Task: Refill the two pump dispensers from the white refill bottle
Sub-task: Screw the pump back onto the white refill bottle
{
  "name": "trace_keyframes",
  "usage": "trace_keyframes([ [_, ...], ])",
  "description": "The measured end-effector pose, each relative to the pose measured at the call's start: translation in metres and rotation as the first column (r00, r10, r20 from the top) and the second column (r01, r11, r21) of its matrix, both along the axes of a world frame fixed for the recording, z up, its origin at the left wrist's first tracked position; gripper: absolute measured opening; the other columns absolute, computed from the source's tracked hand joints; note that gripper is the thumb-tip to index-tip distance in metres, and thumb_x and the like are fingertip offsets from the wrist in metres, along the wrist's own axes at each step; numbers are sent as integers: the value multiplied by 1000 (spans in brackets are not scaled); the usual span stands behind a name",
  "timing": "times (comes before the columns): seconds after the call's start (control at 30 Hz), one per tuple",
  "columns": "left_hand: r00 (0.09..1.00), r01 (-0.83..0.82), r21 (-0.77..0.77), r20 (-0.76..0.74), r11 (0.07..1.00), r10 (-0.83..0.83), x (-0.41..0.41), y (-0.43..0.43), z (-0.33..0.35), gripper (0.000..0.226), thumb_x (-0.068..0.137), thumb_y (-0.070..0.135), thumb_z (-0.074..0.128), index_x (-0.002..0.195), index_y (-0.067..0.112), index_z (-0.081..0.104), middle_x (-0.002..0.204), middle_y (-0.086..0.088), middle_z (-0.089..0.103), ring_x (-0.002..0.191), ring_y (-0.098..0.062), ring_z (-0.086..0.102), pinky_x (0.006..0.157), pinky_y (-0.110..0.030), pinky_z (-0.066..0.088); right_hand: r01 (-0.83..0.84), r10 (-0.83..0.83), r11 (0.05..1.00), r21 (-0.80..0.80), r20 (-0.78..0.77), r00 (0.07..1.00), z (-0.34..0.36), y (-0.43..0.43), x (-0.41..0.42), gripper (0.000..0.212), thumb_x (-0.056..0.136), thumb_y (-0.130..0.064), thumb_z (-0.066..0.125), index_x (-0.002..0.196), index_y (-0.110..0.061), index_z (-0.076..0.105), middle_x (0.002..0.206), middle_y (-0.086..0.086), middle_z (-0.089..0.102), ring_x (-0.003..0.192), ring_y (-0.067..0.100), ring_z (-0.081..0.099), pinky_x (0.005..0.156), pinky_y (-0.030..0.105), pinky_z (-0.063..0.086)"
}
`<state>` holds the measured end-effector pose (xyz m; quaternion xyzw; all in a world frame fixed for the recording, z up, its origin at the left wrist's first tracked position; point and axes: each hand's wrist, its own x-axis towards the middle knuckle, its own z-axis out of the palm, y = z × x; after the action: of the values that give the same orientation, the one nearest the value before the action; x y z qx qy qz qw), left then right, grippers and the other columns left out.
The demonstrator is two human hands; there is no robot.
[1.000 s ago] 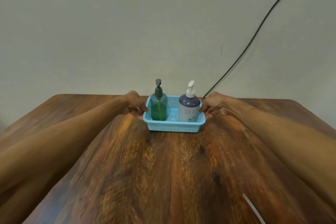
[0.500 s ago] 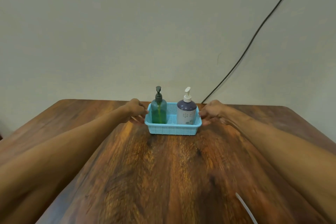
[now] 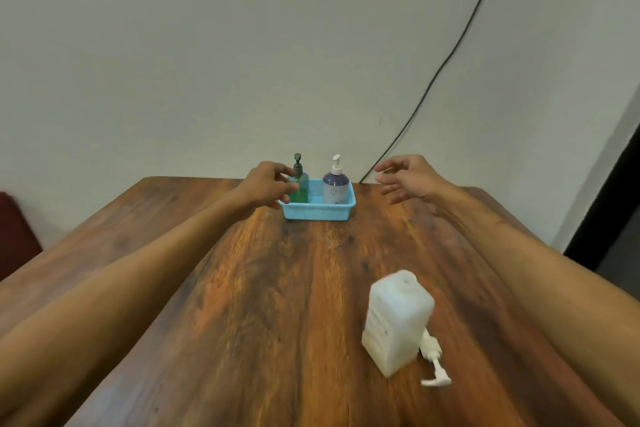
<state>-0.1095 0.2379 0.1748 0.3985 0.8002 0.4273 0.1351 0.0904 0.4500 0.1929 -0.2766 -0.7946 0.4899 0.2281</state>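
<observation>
One green translucent plastic pump dispenser [image 3: 300, 189] and one purple-and-white plastic pump dispenser [image 3: 335, 188], two in all. One light-blue plastic mesh basket [image 3: 317, 212], one white rectangular plastic refill bottle [image 3: 398, 319], one black cable [image 3: 450, 55], one brown wooden counter [image 3: 270, 305].

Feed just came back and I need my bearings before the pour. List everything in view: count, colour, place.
green pump dispenser: 1, green with a dark pump, left side of the basket
purple pump dispenser: 1, purple and white with a white pump, right side of the basket
basket: 1, light blue, far end of the table
white refill bottle: 1, white, near right of the table, seemingly on its side, pump towards the person
table: 1, brown wood
cable: 1, black, slanting up the wall
left hand: 1, at the green pump dispenser, grip unclear
right hand: 1, open, in the air right of the basket
</observation>
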Motion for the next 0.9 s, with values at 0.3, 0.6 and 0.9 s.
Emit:
trace_keyframes([
  [0.3,990,140,137,-16,981,-139,132,-52,-24,41,95,15,67,135,15,59,105,0,67,88,-18,72,72,-25,62,55,-58,998,-32,-109,992,-32,-66,106,18,93,-7,68,111,-9,69,105,12,69,88,24,71,74,37,62],
  [0.6,979,202,32,-35,979,-201,194,-50,-84,78,76,18,85,144,22,49,130,0,60,109,-12,61,93,-33,57,157,-158,987,-42,-46,986,-121,-75,166,28,88,8,63,113,-4,68,110,20,68,93,27,68,73,41,60],
  [0.9,990,112,131,-103,985,-99,226,-24,-125,105,63,45,92,150,23,37,147,1,49,128,-18,50,104,-39,47,139,-171,981,137,258,951,-165,-94,173,31,75,-17,85,98,-11,66,91,0,63,80,11,59,60,21,44],
])
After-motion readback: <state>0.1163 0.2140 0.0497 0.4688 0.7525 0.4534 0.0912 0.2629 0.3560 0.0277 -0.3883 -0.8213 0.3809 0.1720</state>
